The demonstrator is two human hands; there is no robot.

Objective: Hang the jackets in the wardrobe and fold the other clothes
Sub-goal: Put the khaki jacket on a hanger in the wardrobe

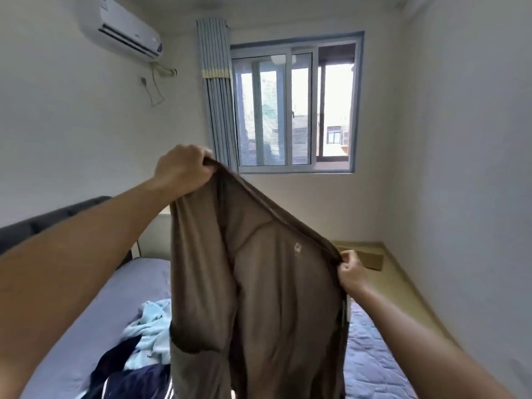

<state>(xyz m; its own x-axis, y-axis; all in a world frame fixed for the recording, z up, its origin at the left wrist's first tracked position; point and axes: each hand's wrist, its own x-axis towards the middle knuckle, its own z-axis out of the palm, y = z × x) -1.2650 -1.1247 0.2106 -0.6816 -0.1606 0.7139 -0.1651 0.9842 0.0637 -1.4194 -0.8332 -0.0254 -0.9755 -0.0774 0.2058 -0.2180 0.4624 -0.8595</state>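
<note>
Brown jacket (267,283) hanging lengthwise, top edge rightward-down.

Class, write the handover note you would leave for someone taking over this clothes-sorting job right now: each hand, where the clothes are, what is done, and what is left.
Left hand: grips the top edge of the brown garment, raised high.
Right hand: pinches the same edge further along, lower down.
The brown garment hangs spread in the air over the bed.
A light blue garment and a navy striped garment lie crumpled on the bed.
Done: nothing visibly folded or hung.
Left: hang or fold the brown garment, then sort the two on the bed. The wardrobe is out of view.
</note>
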